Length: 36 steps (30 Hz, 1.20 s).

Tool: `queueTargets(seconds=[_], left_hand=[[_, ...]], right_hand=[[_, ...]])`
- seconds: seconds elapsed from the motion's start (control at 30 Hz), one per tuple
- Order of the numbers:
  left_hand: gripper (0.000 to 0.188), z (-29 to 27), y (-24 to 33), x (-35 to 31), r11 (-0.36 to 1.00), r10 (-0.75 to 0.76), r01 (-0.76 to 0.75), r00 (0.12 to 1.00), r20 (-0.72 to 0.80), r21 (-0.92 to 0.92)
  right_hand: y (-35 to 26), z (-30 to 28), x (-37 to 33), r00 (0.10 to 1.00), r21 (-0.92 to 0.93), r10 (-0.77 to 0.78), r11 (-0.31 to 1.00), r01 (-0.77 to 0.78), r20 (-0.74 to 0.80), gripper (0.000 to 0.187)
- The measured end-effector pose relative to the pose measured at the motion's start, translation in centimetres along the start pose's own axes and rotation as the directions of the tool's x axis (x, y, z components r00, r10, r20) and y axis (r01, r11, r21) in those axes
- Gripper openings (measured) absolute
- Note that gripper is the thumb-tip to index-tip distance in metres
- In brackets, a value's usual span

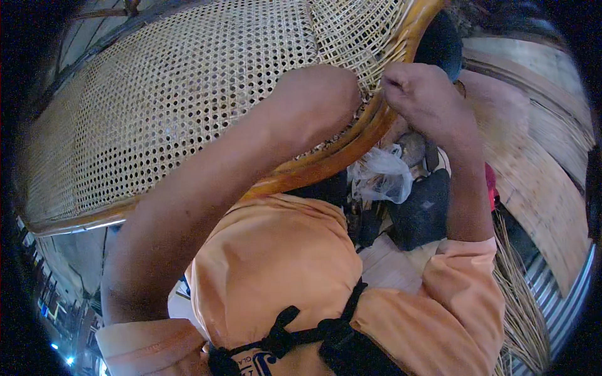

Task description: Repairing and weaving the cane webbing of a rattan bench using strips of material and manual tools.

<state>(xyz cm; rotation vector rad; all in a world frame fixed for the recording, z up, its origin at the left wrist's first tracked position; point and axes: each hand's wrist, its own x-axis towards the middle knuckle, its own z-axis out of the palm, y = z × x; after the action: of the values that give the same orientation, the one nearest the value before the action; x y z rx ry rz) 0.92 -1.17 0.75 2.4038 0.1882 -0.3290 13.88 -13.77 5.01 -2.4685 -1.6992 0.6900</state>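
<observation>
A large woven cane panel with an open hole pattern lies in front of me, set in a curved, varnished wooden frame. Loose-looking cane strands cross near its upper right end. My left hand bends down over the panel beside the frame's inner edge, and its fingers are hidden behind the back of the hand. Just outside the frame's right curve, my right hand is closed with its fingers curled in. Whatever it grips, perhaps a thin strand, is too small to make out.
A clear plastic bag sits below the frame, next to dark cloth. Long loose cane strips lie at the lower right, near wooden boards and corrugated metal sheet.
</observation>
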Motion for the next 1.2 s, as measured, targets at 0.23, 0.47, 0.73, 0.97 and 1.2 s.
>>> queueTargets(seconds=[0.23, 0.47, 0.73, 0.97, 1.2], left_hand=[[0.021, 1.0, -0.7, -0.2, 0.996, -0.023, 0.024, 1.000, 0.012, -0.086], [0.021, 0.9, -0.6, -0.2, 0.996, -0.034, 0.036, 0.999, 0.029, -0.077], [0.024, 0.7, -0.7, -0.6, 0.992, -0.062, 0.065, 0.998, 0.026, -0.112], [0.024, 0.3, -0.1, -0.9, 0.989, -0.064, 0.072, 0.996, 0.062, -0.127], [0.022, 0.6, -0.1, -1.1, 0.989, -0.003, 0.012, 0.998, 0.066, -0.147]], right_hand=[[-0.4, 0.7, 1.3, 0.998, -0.165, 0.046, 0.985, -0.040, 0.031, 0.022], [-0.1, -0.5, 1.3, 0.995, -0.084, 0.000, 0.996, 0.008, 0.098, 0.022], [-1.2, 0.1, 1.9, 0.982, -0.243, 0.150, 0.963, -0.119, 0.113, 0.020], [-0.9, 0.7, 1.5, 0.998, -0.296, 0.051, 0.954, -0.042, 0.023, 0.019], [-2.0, 1.8, 2.0, 0.990, -0.432, 0.133, 0.896, -0.102, 0.044, 0.016]])
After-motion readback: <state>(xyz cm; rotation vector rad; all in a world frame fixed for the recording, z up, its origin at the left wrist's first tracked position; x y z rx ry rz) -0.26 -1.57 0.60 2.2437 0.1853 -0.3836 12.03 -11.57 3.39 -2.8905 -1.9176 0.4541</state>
